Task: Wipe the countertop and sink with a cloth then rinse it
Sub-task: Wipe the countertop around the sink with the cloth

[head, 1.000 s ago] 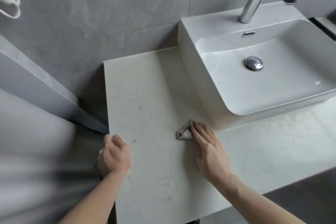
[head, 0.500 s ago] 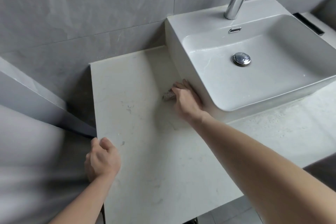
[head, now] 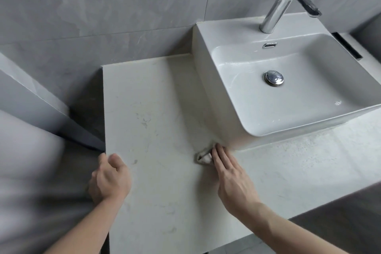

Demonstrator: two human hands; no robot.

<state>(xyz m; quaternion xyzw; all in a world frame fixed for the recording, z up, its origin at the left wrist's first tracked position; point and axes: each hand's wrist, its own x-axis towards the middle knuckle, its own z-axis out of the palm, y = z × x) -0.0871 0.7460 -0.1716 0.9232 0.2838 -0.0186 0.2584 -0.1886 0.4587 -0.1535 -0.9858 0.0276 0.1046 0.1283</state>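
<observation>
The cloth lies bunched into a small grey-white wad on the tabletop, right at the foot of the sink's near-left corner. Only its left end shows; the rest is covered by the right hand, whose straight fingers lie flat on top and press it down rather than curl round it. The wad looks soft, light and limp, so it should fold and flatten under pressure and follow the seam where basin meets stone. A flat palm suits wiping; to lift it for rinsing, a pinch on the exposed left edge or a scoop of the whole wad seems best, since a loose corner would likely let it unfold and trail. If damp, it may drag on the stone, though dampness cannot be told here.

The left hand grips the tabletop's left edge, thumb on top and fingers curled over the side, bracing. The sink's drain plug is shut, and the chrome tap stands behind the basin, not running.
</observation>
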